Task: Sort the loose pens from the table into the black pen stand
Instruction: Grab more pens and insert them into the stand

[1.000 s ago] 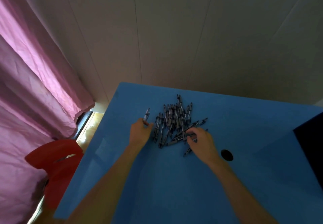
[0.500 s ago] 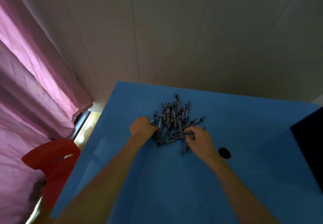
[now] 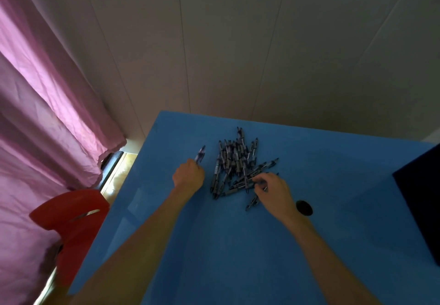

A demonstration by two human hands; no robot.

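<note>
Nearest the camera, two bare forearms are seen reaching forward over the blue desk. Beside the desk on the left, a red chair is partly seen, standing in front of a pink curtain. At the right edge of the view a dark object lies on the desk; it cannot be told whether this is the pen stand. A small round black hole or disc is seen in the desk surface just beside the right wrist.

The right hand is lowered onto the near edge of the pile of pens, its fingers curled and apparently pinching one pen at its tip, though the dim light makes the grip hard to confirm. One pen lies partly beneath this hand, pointing toward the camera.

The left hand is closed in a fist around a single pen, whose upper end sticks out above the knuckles, just left of the pile.

The pile itself is heaped loosely near the middle of the desk, the pens crossing one another. Beyond the desk, a pale panelled wall is seen.
</note>
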